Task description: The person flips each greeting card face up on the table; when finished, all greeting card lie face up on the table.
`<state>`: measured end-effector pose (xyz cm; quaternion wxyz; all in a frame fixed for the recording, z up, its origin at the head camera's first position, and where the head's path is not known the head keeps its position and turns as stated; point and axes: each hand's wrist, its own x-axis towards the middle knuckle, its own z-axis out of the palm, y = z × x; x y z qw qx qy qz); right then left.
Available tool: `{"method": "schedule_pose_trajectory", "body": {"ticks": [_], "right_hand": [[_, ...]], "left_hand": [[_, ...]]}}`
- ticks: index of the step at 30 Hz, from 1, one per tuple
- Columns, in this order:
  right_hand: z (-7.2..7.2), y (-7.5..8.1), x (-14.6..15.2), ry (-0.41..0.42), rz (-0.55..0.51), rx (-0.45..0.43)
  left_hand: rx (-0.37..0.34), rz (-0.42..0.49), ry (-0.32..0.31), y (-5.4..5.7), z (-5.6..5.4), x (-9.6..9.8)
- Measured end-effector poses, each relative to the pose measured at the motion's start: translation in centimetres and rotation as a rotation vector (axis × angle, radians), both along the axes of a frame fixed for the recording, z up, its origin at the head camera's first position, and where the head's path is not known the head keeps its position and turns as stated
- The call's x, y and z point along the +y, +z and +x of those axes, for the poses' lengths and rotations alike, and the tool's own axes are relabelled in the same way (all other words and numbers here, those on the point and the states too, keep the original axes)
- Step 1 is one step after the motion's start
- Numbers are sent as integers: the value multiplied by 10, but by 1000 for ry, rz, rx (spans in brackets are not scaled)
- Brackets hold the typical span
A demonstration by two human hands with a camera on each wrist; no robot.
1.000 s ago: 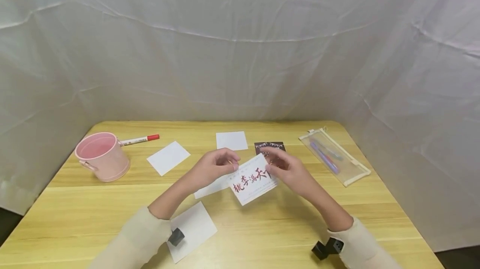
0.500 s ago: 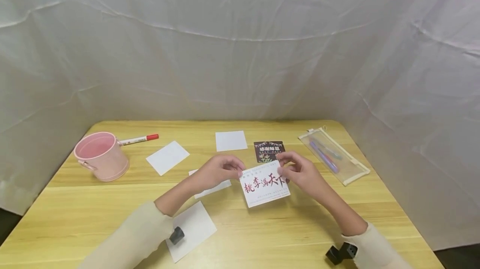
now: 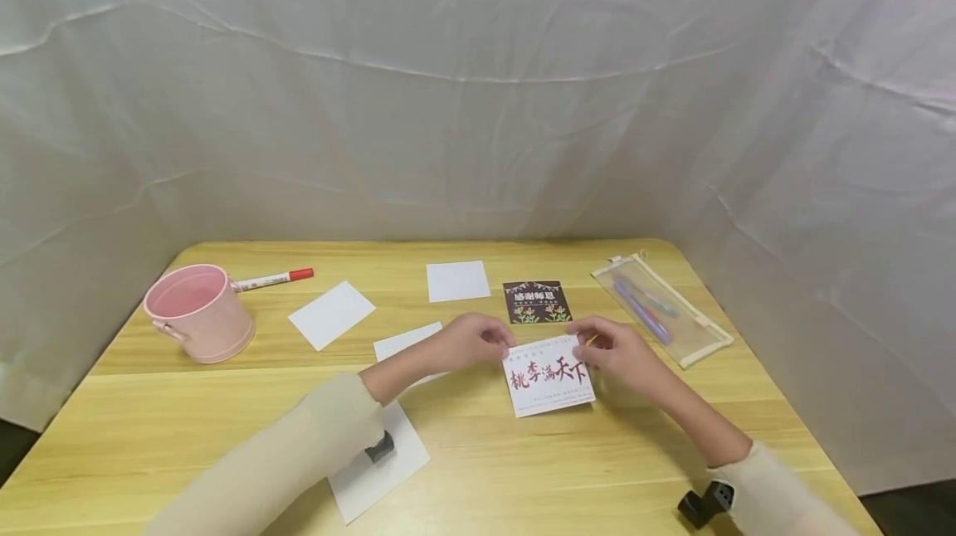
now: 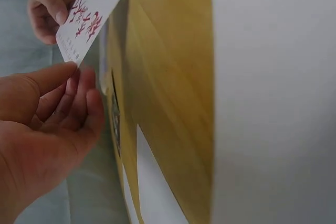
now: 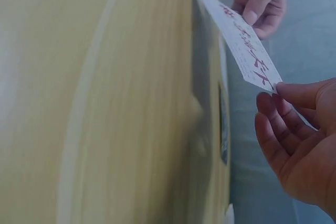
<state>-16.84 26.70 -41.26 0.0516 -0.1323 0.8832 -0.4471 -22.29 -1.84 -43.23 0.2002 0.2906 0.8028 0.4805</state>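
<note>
A white card (image 3: 548,387) with large red Chinese characters is held between both hands, tilted with its printed face toward the head camera. My left hand (image 3: 478,343) pinches its upper left corner between thumb and fingers. At the upper right corner, my right hand (image 3: 616,351) pinches it the same way. Both wrist views show the card (image 4: 89,17) raised off the tabletop, thumbs on the printed side. Just beyond it lies a dark card (image 3: 536,302) with flowers and white lettering, upside down to the head view.
Blank white cards lie about the wooden table (image 3: 478,486): one at the back (image 3: 458,280), one left (image 3: 332,315), one partly under the left forearm. A pink bucket (image 3: 202,312) and red-capped marker (image 3: 272,280) stand left. A mesh pencil pouch (image 3: 663,310) with pens lies right.
Both hands have carried the printed card to the right and slightly nearer, and it has turned more level. The dark card behind it has come fully into view.
</note>
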Motion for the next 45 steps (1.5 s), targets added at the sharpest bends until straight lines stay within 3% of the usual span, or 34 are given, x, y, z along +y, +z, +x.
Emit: {"method": "schedule_pose_trajectory", "body": {"ticks": [7, 14, 25, 33, 37, 41, 45], "right_hand": [[-12, -13, 12, -7, 91, 36], [-28, -28, 19, -61, 156, -11], [-45, -40, 24, -55, 210, -2], [-44, -41, 24, -35, 297, 57], [-43, -40, 24, -33, 304, 46], [-47, -40, 22, -42, 264, 15], [-52, -34, 17, -48, 185, -20]], "left_hand": [[77, -123, -33, -4, -15, 18], [166, -208, -68, -9, -30, 32], [232, -325, -80, -11, -39, 42], [230, -349, -75, -10, -38, 44], [231, -316, -71, -11, -39, 41], [228, -256, -50, -9, -43, 31], [214, -237, 10, -3, -51, 14]]}}
